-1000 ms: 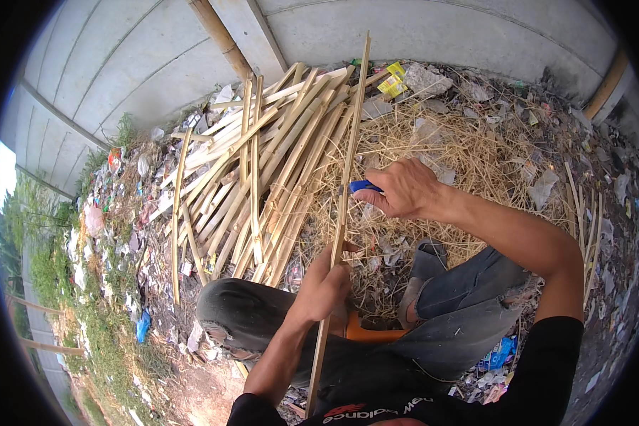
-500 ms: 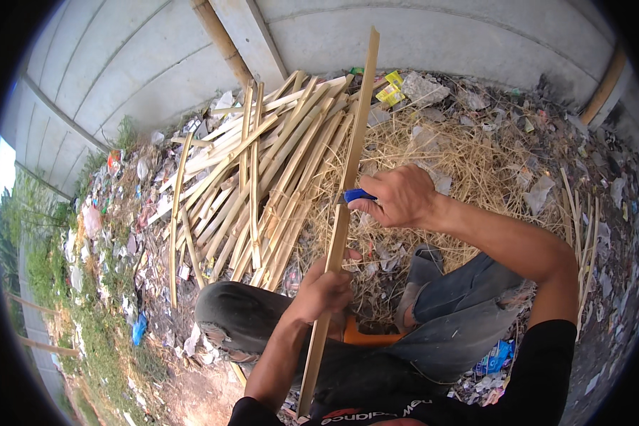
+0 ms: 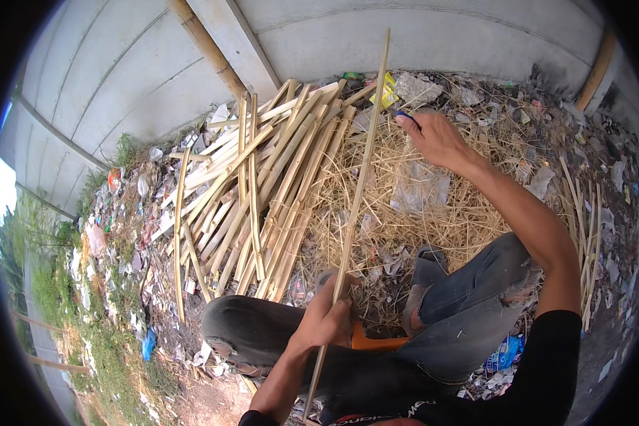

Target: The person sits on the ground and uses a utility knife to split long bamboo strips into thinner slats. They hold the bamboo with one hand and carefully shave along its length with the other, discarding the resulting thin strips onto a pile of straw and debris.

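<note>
Between both hands, one long bamboo strip (image 3: 358,184): left hand (image 3: 326,319) gripping low, right hand (image 3: 433,138) closed around blue-handled knife (image 3: 405,116) beside it.

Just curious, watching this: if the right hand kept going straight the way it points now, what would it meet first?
Probably the long bamboo strip just beyond the right hand, whose fingers hold a blue-handled tool; past it lies the pile of bamboo slats. Depth is unclear.
</note>
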{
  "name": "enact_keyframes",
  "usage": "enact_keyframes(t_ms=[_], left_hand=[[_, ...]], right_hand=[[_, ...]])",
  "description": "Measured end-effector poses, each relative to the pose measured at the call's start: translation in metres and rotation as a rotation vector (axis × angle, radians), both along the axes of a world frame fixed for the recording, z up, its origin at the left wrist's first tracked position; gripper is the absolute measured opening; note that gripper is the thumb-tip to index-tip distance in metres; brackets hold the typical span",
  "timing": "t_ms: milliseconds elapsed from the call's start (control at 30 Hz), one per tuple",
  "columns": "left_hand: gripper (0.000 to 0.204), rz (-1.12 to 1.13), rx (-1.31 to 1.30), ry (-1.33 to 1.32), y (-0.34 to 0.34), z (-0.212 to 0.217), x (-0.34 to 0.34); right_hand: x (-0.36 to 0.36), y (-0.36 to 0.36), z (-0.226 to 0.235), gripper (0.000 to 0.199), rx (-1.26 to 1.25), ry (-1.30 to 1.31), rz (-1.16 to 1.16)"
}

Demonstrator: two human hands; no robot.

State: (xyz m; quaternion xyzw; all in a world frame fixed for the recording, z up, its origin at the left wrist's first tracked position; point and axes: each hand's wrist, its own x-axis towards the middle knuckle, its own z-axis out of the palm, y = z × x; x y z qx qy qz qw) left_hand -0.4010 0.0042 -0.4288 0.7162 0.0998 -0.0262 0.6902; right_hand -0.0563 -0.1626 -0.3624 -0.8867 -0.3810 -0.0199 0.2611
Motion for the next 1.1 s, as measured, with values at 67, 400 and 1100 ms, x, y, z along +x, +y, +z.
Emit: enact_keyframes(t_ms=[67, 400, 1100], left_hand=[[0.043, -0.020, -0.015, -0.015, -0.001, 0.004, 0.000], [0.045, 0.168, -0.270, 0.105, -0.001, 0.030, 0.021], [0.045, 0.038, 0.013, 0.133, 0.007, -0.004, -0.007]], right_hand=[[0.000, -0.004, 0.003, 0.066, 0.048, -0.025, 0.043], [-0.083, 0.007, 0.003, 0.059, 0.048, 0.083, 0.375], [-0.104, 0.026, -0.036, 0.060, -0.028, -0.004, 0.572]])
